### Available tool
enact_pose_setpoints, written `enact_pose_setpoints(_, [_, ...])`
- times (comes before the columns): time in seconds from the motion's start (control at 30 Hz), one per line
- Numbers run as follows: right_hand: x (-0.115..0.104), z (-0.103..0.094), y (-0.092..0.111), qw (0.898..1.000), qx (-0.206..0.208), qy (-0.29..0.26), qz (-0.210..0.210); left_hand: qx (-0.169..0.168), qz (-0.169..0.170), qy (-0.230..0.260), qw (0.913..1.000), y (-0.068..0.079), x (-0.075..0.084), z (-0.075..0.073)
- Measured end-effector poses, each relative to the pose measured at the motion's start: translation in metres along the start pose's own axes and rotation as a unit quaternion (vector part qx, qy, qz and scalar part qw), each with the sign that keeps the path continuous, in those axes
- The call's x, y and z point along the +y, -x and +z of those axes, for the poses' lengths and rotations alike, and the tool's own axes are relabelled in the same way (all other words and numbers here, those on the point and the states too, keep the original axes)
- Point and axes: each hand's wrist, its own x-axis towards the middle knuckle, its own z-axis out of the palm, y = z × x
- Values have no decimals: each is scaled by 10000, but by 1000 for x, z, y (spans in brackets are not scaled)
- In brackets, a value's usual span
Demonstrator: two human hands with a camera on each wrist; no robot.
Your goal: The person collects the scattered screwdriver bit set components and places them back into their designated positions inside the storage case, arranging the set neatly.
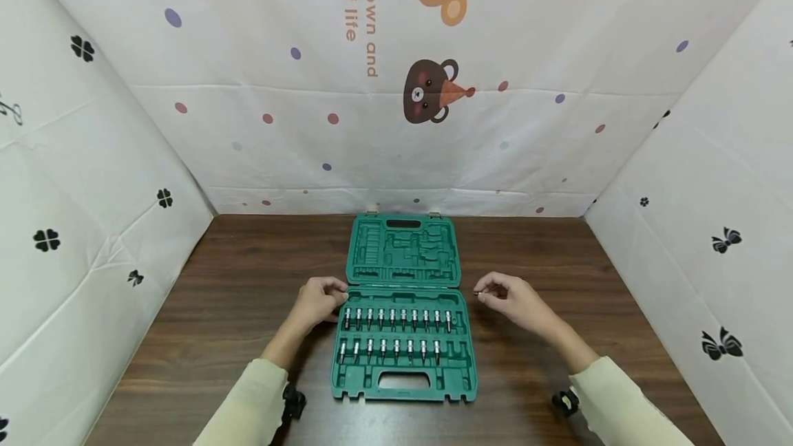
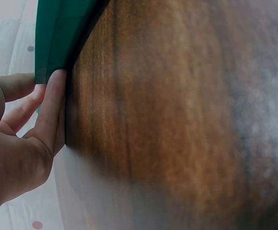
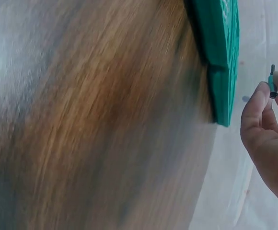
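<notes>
A green plastic socket case [image 1: 460, 370] lies opened flat on the table in the head view, its lid [image 1: 403, 253] folded back toward the wall. Two rows of silver bit sockets [image 1: 392, 317] stand in its moulded slots; the lower row ends short of the right side. My left hand [image 1: 316, 303] grips the case's left edge near the hinge, thumb on top and fingers at the side. To the right of the case, my right hand [image 1: 511, 300] pinches a small bit socket [image 3: 272, 85] between thumb and fingers, its narrow tip pointing up in the right wrist view.
Dark wood table [image 1: 533, 391] surrounds the case. A white patterned cloth [image 1: 396, 150] rises right behind the lid, with more cloth along both sides. A handle cutout [image 1: 404, 380] is at the case's front edge.
</notes>
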Motion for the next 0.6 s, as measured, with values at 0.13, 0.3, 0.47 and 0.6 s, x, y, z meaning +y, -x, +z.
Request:
enact_pose_setpoints(0.13, [-7,1,2,9996,-274,-66,-93,0,3,24,10000,0,1,0])
enact_pose_setpoints(0.3, [-13,5,5,9976,-587,-128,-345,-3,-16,63,10000,0,1,0])
enact_pose_setpoints(0.47, [-15,12,7,9950,-854,-95,-505,-7,1,35,10000,0,1,0])
enact_pose_setpoints(0.6, [-19,16,7,9915,-1146,-120,-598,-3,61,-101,9999,0,0,-1])
